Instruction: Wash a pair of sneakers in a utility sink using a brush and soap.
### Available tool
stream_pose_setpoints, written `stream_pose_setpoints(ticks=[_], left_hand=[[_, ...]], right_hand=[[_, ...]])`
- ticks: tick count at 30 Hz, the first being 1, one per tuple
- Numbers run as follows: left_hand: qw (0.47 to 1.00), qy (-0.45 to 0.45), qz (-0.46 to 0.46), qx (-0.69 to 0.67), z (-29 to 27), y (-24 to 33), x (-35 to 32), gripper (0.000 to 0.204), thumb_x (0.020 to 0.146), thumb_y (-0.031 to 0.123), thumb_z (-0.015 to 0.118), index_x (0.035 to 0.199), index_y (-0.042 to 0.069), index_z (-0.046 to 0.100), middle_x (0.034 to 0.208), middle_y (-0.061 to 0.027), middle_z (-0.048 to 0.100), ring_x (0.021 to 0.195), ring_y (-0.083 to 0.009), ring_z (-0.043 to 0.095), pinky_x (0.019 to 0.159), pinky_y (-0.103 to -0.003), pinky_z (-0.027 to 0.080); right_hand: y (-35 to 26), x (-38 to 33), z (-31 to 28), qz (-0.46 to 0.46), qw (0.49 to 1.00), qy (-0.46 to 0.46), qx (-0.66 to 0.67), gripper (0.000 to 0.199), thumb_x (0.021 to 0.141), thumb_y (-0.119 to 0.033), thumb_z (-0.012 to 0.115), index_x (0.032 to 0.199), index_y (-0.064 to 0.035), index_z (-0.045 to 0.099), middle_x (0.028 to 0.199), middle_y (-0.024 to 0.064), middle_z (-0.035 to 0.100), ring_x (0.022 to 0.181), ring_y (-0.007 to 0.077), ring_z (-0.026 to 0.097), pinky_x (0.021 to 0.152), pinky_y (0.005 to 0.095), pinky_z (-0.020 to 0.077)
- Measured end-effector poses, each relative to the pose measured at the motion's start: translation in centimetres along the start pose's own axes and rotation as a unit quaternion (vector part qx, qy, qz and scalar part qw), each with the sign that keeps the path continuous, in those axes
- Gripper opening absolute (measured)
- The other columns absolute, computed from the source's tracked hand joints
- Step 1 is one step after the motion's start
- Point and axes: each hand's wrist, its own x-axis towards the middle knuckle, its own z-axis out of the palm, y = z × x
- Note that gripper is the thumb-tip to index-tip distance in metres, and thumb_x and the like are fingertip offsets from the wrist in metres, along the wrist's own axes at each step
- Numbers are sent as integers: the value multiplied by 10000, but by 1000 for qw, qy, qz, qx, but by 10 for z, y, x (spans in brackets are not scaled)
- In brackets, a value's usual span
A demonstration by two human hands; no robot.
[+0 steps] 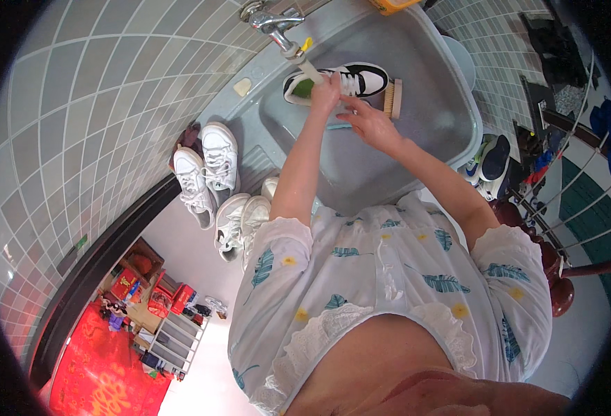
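Observation:
A black and white sneaker with a green insole lies on its side in the grey sink. My left hand is over the sneaker's middle, at the lower end of the pale column below the tap; I cannot tell whether that column is hose or water. The left fingers are mostly hidden. Just to its right, my right hand has its fingers stretched out and apart, reaching to the left wrist, with nothing in them. A wooden scrub brush rests beside the sneaker's toe.
A pale bar of soap lies on the sink's left ledge. White sneakers stand left of the basin, more white shoes nearer me. Dark blue and white shoes are at the right, by a metal rack. A tiled wall runs along the left.

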Motion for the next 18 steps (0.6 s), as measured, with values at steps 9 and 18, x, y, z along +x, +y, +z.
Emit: stream_pose_setpoints(ticks=[9,18], left_hand=[[981,57,6,186,10,10,-39,431,927,365,439,874,-33,596,818,-261,627,803,-430,615,723,-531,466],[962,22,-123,-243,-1,-2,-38,460,896,387,537,942,-65,606,893,-169,662,778,-302,653,712,-417,493]], right_hand=[[15,-79,-9,157,982,-101,-24,312,760,-5,565,1036,-120,656,1130,61,581,851,290,639,728,394,531],[17,-107,-21,226,972,-66,-24,267,799,-25,535,1012,-117,669,1003,100,633,846,318,635,715,415,524]])
